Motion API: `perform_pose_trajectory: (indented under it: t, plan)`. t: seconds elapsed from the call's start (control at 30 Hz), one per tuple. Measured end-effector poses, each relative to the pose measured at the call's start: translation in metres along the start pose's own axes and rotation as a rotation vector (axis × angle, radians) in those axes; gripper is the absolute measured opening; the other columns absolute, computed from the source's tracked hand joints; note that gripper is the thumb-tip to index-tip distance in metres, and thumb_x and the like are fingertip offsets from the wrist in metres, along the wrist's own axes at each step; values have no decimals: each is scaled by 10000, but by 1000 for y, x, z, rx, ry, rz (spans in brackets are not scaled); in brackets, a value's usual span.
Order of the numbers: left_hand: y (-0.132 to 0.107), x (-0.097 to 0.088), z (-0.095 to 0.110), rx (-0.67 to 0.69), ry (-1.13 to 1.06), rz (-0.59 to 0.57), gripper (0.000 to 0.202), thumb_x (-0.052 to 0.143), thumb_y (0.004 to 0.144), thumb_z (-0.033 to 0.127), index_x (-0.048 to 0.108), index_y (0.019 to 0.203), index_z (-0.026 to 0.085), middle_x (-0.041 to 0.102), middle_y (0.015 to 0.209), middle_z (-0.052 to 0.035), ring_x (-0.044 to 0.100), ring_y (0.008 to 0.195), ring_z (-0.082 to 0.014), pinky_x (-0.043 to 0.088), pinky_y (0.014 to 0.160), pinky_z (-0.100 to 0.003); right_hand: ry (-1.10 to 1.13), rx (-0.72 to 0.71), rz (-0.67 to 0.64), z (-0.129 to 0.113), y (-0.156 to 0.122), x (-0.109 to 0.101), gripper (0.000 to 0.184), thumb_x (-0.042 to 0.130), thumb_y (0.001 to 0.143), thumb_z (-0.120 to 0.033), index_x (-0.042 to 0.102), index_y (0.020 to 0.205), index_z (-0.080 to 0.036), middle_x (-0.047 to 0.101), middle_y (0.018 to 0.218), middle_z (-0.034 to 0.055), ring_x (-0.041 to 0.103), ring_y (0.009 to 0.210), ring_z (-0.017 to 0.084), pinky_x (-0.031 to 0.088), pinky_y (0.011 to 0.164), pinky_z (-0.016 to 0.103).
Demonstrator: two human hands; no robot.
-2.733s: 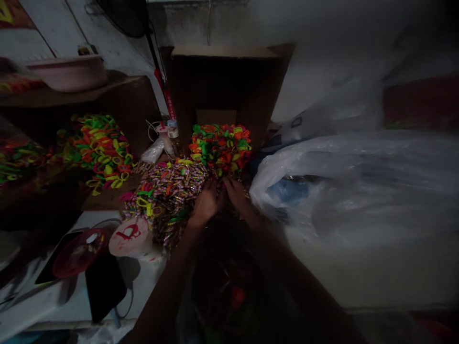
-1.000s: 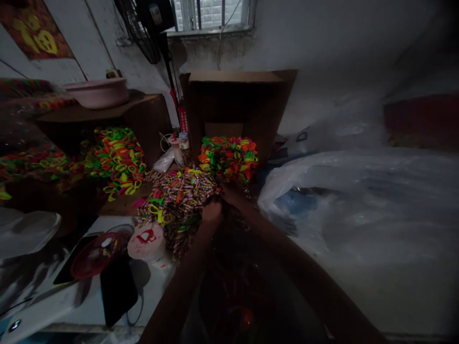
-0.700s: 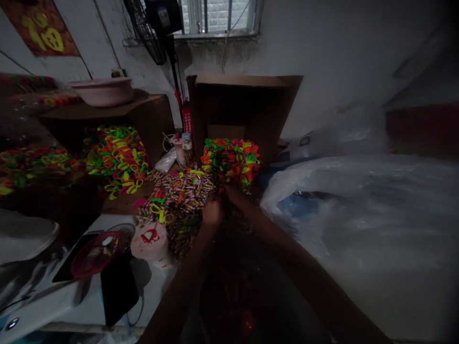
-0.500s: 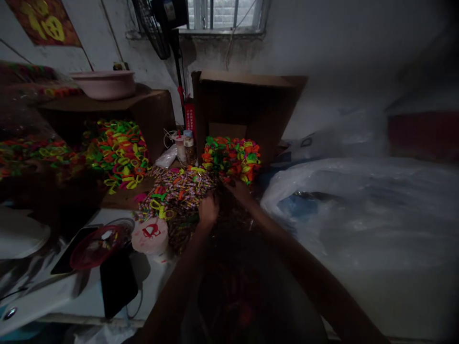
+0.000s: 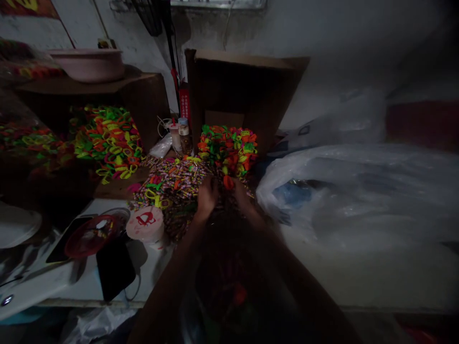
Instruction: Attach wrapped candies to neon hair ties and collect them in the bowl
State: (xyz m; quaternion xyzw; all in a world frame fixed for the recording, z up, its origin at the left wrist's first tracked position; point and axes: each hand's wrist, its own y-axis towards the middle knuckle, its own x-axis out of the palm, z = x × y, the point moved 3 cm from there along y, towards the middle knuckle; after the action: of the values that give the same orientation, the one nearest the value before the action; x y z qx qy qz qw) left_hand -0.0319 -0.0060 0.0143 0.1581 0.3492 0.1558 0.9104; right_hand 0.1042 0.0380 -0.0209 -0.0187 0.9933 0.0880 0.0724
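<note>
My right hand (image 5: 243, 195) holds a small orange loop-shaped band (image 5: 228, 182) in pinched fingers, just in front of a heap of bright loops (image 5: 247, 143). Close by on the left, my left hand (image 5: 207, 195) has its fingers curled together at the edge of a pile of short printed sticks (image 5: 175, 174). What those left fingers hold, if anything, is lost in the dark. A few yellow loops (image 5: 158, 199) lie on top of the sticks.
An open cardboard box (image 5: 247, 91) stands behind the heap. More loops (image 5: 114, 143) spill from a box at left, under a pink basin (image 5: 89, 64). A lidded cup (image 5: 145, 224), a red dish (image 5: 89, 236) and a dark phone (image 5: 115, 272) sit at left; plastic bags (image 5: 358, 196) lie right.
My right hand has drawn back from the loop heap towards my left hand, with an orange loop now in its fingers. The view has tilted down, so everything sits higher in it.
</note>
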Motion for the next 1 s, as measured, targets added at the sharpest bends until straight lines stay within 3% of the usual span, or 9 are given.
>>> perform_pose_trajectory:
  t: [0.1,0.23,0.47,0.6,0.73,0.9,1.0]
  plan:
    - [0,0,10,33,14,36,210,486,943,263,657,1014,165,649,1051,-95,596,1011,-185,454,898,-274,71,73,20,5,-1,-4,393,390,864,-407,673,976,-160,726,997,72,631,955,197,508,877,339]
    - [1,-1,20,97,-64,49,214,473,958,326,616,1018,179,662,974,-60,617,925,-163,463,848,-259,117,-11,44,-2,-4,-10,323,550,803,-417,668,1013,-202,697,1137,50,610,1060,190,453,986,340]
    - [4,-5,22,12,-152,198,244,495,953,423,527,1016,189,666,858,-34,635,761,-148,472,711,-244,28,3,19,-8,1,1,298,639,759,-452,670,913,-199,705,942,17,620,914,177,486,890,309]
    - [7,-3,22,44,-138,124,232,473,965,347,513,1127,187,677,920,-47,650,814,-163,491,774,-274,128,22,37,-4,11,10,303,591,789,-493,638,831,-196,658,816,-6,594,824,160,500,831,296]
    - [8,-4,20,36,-89,68,166,442,941,235,547,1059,186,676,950,-54,641,878,-188,491,806,-302,316,135,0,-2,10,13,330,633,737,-514,590,864,-213,607,785,-26,574,740,152,508,654,269]
    - [6,2,23,-32,-45,-37,224,352,958,223,563,1026,188,680,939,-71,639,874,-210,478,790,-314,234,-6,106,-6,10,4,330,655,723,-480,619,898,-203,652,852,-6,580,844,163,490,799,279]
    - [4,8,27,12,-41,-94,246,356,984,286,582,1002,188,678,981,-86,632,925,-214,461,825,-310,375,-7,139,-1,15,3,329,589,774,-506,650,900,-208,680,927,-3,587,957,172,464,916,303]
